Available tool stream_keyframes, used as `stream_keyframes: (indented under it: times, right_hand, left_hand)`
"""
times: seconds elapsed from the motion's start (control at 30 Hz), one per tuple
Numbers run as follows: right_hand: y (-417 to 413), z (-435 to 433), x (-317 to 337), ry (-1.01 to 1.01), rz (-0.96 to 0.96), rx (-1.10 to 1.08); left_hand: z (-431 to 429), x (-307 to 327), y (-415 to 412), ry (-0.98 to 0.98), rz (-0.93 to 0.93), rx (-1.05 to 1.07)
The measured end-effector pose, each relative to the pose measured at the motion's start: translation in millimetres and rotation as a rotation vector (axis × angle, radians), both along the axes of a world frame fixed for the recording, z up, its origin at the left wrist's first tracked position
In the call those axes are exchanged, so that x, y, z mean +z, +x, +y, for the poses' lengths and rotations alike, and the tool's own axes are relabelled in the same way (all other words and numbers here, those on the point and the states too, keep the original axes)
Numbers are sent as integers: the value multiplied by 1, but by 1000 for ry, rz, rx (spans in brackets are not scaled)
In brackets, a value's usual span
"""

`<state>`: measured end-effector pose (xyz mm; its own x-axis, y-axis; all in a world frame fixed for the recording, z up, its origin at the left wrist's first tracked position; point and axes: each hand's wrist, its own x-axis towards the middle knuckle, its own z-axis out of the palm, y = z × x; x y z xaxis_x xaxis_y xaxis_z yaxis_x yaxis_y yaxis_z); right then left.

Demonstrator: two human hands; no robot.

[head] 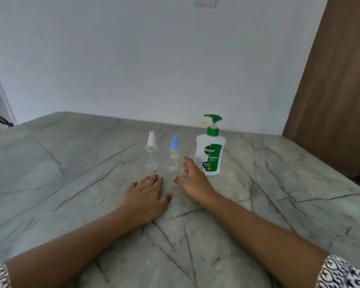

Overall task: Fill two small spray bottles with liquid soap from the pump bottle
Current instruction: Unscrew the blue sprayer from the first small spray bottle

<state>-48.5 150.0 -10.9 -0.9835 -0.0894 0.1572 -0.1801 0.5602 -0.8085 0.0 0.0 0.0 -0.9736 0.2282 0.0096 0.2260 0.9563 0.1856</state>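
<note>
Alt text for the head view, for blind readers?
A white-capped spray bottle, a blue-capped spray bottle and a soap pump bottle stand on a table. The left grip lies flat; the right grip is open beside the blue-capped one.

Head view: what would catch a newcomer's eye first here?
The green-topped pump bottle stands upright toward the back of the veined table. Left of it stand the blue-capped spray bottle and the white-capped spray bottle, both clear. Nearer, the left hand lies flat on the table; the right hand, fingers spread, is close to the blue-capped bottle.
</note>
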Motion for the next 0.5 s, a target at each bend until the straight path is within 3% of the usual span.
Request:
stream_keyframes:
  times: [0.23, 0.5]
  right_hand:
    - [-33, -20, 8, -141, -23, -78]
    - [-32, -20, 8, -72, 29, -98]
  left_hand:
    - [-3, -5, -7, -16, 28, -26]
    - [-5, -5, -9, 2, 36, -36]
